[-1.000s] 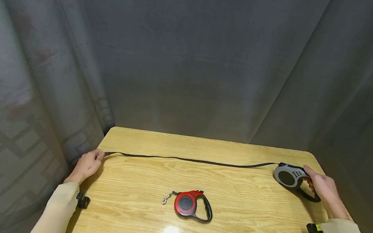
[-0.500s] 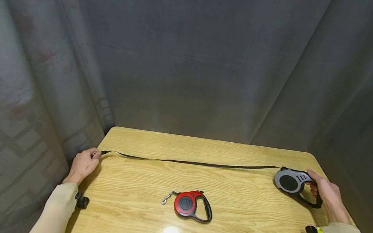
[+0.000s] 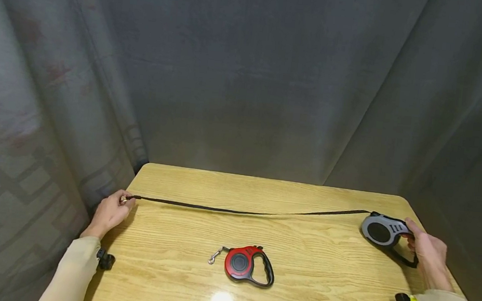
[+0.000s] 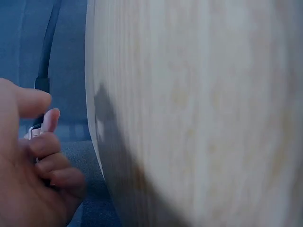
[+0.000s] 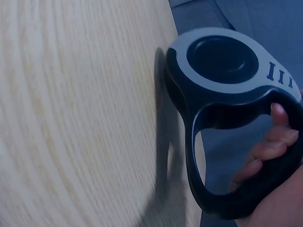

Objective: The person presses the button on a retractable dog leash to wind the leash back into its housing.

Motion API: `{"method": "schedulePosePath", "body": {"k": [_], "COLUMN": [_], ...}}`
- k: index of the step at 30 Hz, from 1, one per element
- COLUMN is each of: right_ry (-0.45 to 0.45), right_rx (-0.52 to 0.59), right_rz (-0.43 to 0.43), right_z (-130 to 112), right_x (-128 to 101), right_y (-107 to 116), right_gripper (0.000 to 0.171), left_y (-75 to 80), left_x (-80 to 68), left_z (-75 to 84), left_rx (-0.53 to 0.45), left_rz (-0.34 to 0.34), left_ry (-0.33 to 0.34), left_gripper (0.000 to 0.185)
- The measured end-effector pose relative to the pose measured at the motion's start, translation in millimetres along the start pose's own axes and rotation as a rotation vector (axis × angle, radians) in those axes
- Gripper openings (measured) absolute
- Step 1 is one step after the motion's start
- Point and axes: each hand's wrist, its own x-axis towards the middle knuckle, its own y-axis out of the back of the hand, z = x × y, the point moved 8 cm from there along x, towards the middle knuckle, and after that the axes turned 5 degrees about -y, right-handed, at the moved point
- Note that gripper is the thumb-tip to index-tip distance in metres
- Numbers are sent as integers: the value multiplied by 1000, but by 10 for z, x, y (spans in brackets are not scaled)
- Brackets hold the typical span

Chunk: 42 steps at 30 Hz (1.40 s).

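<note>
My right hand (image 3: 426, 250) grips the black handle of a grey retractable leash (image 3: 383, 230) at the table's right edge; in the right wrist view its fingers (image 5: 265, 151) curl through the handle of the grey leash (image 5: 222, 66). A black strap (image 3: 244, 210) runs from it across the table to my left hand (image 3: 112, 212), which pinches the metal clip (image 3: 123, 200) at the left edge. In the left wrist view the fingers (image 4: 42, 142) hold the clip (image 4: 37, 131) below the strap (image 4: 46, 52). A red and black retractable leash (image 3: 247, 265) lies at the front middle.
The wooden table (image 3: 297, 287) has rounded far corners and grey curtains (image 3: 248, 73) close behind and to both sides. A small metal snap hook (image 3: 215, 256) sticks out left of the red leash. Black wrist cameras (image 3: 106, 258) sit on both sleeves.
My right hand has carried the grey leash rightward and slightly farther back, and the strap now runs straighter. The left hand has stayed at the left edge, still pinching the clip.
</note>
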Motion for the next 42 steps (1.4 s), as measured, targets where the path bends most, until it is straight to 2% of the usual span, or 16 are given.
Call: {"method": "schedulePosePath", "body": {"k": [3,6,10,15,21,27,33,37,42], "right_ry": [-21,-22,-8,-8,-9,1,18,38,58], "right_rx": [60,49,15,40,94,45,-3,4,-50], "right_rz": [41,59,76,84,134,152,97,48,-7], "right_z": [24,30,11,-3,0,-12,-27,-66,-82], "right_x": [5,6,4,-7,-20,-15,-7,-3,-7], "right_y": [36,51,57,63,129,164,84,19,-1], "right_gripper": [55,56,56,54,53,51,53,54,54], "left_y": [-65,-98,-58,6,-26,-27,-24,-24,-21], "left_x": [-2,0,1,-16,-16,-6,21,26,14], "left_z": [-9,-6,20,61,138,162,218,264,204], "left_rx": [-8,6,34,80,120,118,116,109,86], "left_rz": [-74,-101,-36,35,-1,4,40,71,79], "left_ry": [9,-15,-85,-153,-193,-191,-224,-248,-201], "left_gripper": [46,46,38,29,24,24,23,23,24]}}
